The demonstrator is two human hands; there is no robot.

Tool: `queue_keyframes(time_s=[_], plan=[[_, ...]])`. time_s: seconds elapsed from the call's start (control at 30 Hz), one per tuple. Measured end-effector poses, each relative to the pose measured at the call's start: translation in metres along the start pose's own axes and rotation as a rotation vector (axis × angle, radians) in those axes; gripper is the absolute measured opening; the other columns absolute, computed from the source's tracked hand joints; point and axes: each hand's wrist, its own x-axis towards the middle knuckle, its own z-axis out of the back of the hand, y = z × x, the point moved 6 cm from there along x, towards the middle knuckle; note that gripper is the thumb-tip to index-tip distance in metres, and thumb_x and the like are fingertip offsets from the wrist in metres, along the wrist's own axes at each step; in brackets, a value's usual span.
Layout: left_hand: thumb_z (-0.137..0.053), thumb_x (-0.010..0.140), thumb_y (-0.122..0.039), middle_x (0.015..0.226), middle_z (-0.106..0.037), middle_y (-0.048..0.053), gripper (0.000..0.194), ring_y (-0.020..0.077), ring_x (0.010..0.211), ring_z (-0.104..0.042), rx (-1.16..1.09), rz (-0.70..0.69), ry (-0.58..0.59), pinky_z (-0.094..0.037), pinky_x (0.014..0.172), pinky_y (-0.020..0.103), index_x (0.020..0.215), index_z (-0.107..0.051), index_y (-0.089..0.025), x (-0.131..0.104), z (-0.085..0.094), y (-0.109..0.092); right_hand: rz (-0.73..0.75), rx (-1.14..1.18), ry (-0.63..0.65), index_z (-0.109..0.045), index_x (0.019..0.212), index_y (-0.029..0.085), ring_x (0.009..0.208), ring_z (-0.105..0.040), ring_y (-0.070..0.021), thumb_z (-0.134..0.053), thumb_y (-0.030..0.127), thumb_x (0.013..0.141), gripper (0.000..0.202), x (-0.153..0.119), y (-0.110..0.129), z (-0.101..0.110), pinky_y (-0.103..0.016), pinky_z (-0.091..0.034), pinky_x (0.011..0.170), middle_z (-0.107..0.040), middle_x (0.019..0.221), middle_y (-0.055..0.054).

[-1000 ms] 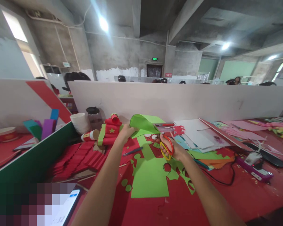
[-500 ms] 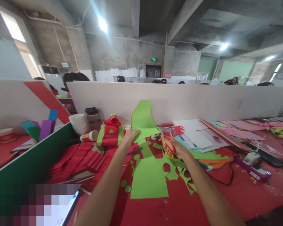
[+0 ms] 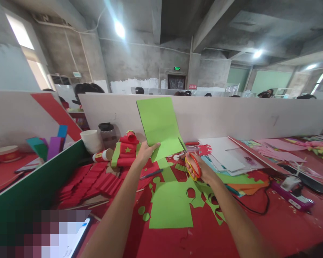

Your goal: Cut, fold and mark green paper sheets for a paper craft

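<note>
My left hand (image 3: 148, 150) pinches the lower left edge of a green sheet of paper (image 3: 160, 123), which stands up in front of the white partition. In my right hand (image 3: 197, 165) are scissors (image 3: 193, 167) with red and yellow handles. Their blades point up and left, close to the sheet's lower right edge; whether they touch it I cannot tell. Below both hands lies another green sheet (image 3: 171, 206), flat on the red table. Green offcuts (image 3: 197, 197) with round holes lie beside it, and small green discs (image 3: 144, 213) are at its left.
Folded red paper strips (image 3: 86, 182) and a red-and-green paper model with a star (image 3: 127, 149) lie to the left. Paper cups (image 3: 90, 141) and a dark-lidded bottle (image 3: 107, 134) stand behind. White sheets (image 3: 220, 154) and a purple power strip (image 3: 292, 195) are to the right.
The green sheet has risen and straightened, its top edge shifting up and left. The scissors' blades now show more clearly beside its right edge. My hands have barely moved.
</note>
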Motion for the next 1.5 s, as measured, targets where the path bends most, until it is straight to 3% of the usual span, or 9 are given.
queue_keyframes(time_s=[0.27, 0.63, 0.97, 1.5], plan=[[-0.077, 0.071, -0.037, 0.092, -0.075, 0.01, 0.042, 0.0224, 0.085, -0.07, 0.005, -0.01, 0.052, -0.054, 0.075, 0.031, 0.106, -0.07, -0.015, -0.005, -0.002, -0.011, 0.032, -0.022, -0.03, -0.05, 0.089, 0.022, 0.041, -0.043, -0.0059, -0.061, 0.071, 0.074, 0.052, -0.001, 0.003, -0.003, -0.015, -0.041, 0.033, -0.046, 0.062, 0.006], [-0.075, 0.074, -0.041, 0.089, -0.074, 0.008, 0.035, 0.0184, 0.074, -0.067, 0.091, -0.016, 0.031, -0.053, 0.07, 0.029, 0.098, -0.071, -0.015, -0.007, 0.002, -0.011, 0.07, -0.04, -0.002, -0.045, 0.08, 0.022, 0.04, -0.04, -0.0052, -0.058, 0.071, 0.078, 0.051, -0.003, 0.008, -0.007, -0.015, -0.039, 0.032, -0.043, 0.061, 0.007], [-0.076, 0.072, -0.039, 0.094, -0.074, 0.009, 0.037, 0.0186, 0.077, -0.069, 0.051, -0.015, 0.038, -0.054, 0.073, 0.03, 0.099, -0.07, -0.015, -0.004, 0.001, -0.01, 0.056, -0.03, -0.044, -0.046, 0.085, 0.022, 0.039, -0.04, -0.0051, -0.065, 0.068, 0.073, 0.051, 0.003, 0.004, -0.006, -0.016, -0.038, 0.031, -0.045, 0.061, 0.008], [-0.079, 0.068, -0.036, 0.09, -0.075, 0.01, 0.036, 0.0235, 0.087, -0.07, 0.048, -0.047, 0.062, -0.054, 0.077, 0.032, 0.097, -0.072, -0.016, -0.011, -0.006, -0.025, -0.004, 0.02, -0.073, -0.043, 0.082, 0.023, 0.04, -0.042, -0.0056, -0.058, 0.073, 0.075, 0.053, 0.005, 0.0, -0.005, -0.016, -0.039, 0.031, -0.046, 0.061, 0.007]])
